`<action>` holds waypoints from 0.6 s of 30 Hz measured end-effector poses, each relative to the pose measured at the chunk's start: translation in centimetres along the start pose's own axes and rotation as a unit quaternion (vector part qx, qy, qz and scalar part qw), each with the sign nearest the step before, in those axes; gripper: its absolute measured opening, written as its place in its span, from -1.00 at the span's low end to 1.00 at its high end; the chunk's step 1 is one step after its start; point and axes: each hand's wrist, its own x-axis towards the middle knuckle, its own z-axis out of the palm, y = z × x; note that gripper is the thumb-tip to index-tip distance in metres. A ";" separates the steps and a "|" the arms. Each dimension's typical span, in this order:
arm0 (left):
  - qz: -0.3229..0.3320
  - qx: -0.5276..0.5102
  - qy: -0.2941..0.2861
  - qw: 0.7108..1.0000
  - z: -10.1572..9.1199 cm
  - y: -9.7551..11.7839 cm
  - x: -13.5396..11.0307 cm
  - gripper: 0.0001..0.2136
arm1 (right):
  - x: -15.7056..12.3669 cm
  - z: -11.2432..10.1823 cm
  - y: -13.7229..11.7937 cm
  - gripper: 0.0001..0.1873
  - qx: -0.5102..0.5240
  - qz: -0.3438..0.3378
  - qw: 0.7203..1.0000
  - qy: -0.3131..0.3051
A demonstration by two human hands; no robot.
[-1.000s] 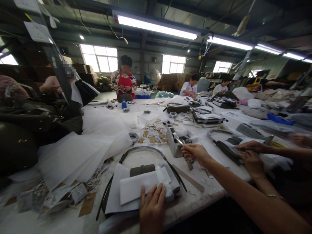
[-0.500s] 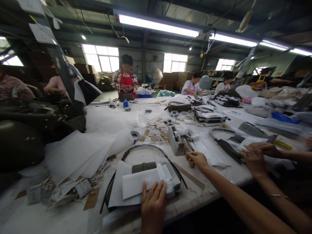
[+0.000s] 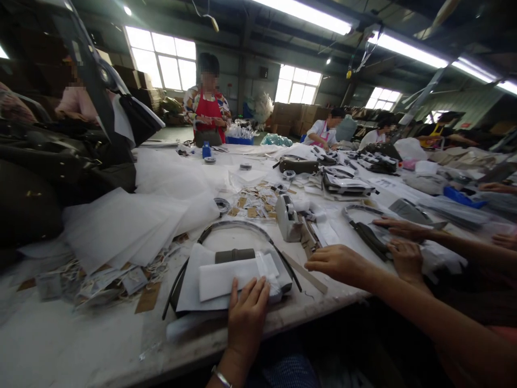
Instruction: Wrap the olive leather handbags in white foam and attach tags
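A dark olive handbag (image 3: 235, 255) lies in front of me, its handle (image 3: 238, 223) arching away in clear wrap. White sheet (image 3: 189, 285) covers its body, and a folded white foam piece (image 3: 216, 281) rests on top, with a shiny clear strip (image 3: 267, 268) at its right end. My left hand (image 3: 248, 307) presses on the foam with fingers spread. To the right, my right hand (image 3: 335, 263) hovers beside a flat ruler-like strip (image 3: 307, 274), fingers closed together; what they may pinch is hidden. A grey tape dispenser (image 3: 287, 221) stands just beyond it.
White sheets (image 3: 133, 231) are fanned out at left, over tags with strings (image 3: 121, 283). More tags (image 3: 254, 202) lie beyond the bag. At right, a co-worker's hands (image 3: 406, 253) work at another bag (image 3: 369, 240). Dark bags (image 3: 81, 178) are heaped at far left.
My right hand has turned palm-down and drawn slightly away from the tape dispenser. My left hand stays on the foam. The co-worker's hands have shifted over their bag, and the view has tilted.
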 end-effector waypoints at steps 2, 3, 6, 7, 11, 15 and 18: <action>0.001 0.005 -0.011 1.000 -0.2 0.0 0.0 -0.73 | 0.7 -0.3 -2.7 -0.73 0.006 -0.060 0.997 -0.055; -0.001 0.003 -0.016 1.000 -0.2 0.0 0.0 -0.73 | 1.1 -0.4 -3.9 -0.73 0.017 -0.083 0.993 -0.088; -0.008 -0.008 -0.023 1.000 -0.4 0.0 0.1 -0.74 | 2.6 -0.4 -6.3 -0.74 0.094 -0.098 0.973 -0.188; -0.009 -0.010 -0.024 1.000 -0.4 0.0 0.1 -0.74 | 3.2 -0.2 -6.5 -0.73 0.126 -0.086 0.965 -0.214; -0.004 -0.002 -0.019 1.000 -0.3 0.1 0.0 -0.76 | 6.6 1.3 -4.9 -0.61 0.187 -0.022 0.940 -0.285; -0.001 0.031 -0.017 0.999 -0.2 0.1 -0.1 -0.76 | 9.9 2.9 -2.7 -0.61 0.169 0.006 0.938 -0.303; -0.006 0.027 -0.010 1.000 -0.1 0.1 0.0 -0.78 | 11.0 2.9 -2.5 -0.60 0.274 0.047 0.907 -0.317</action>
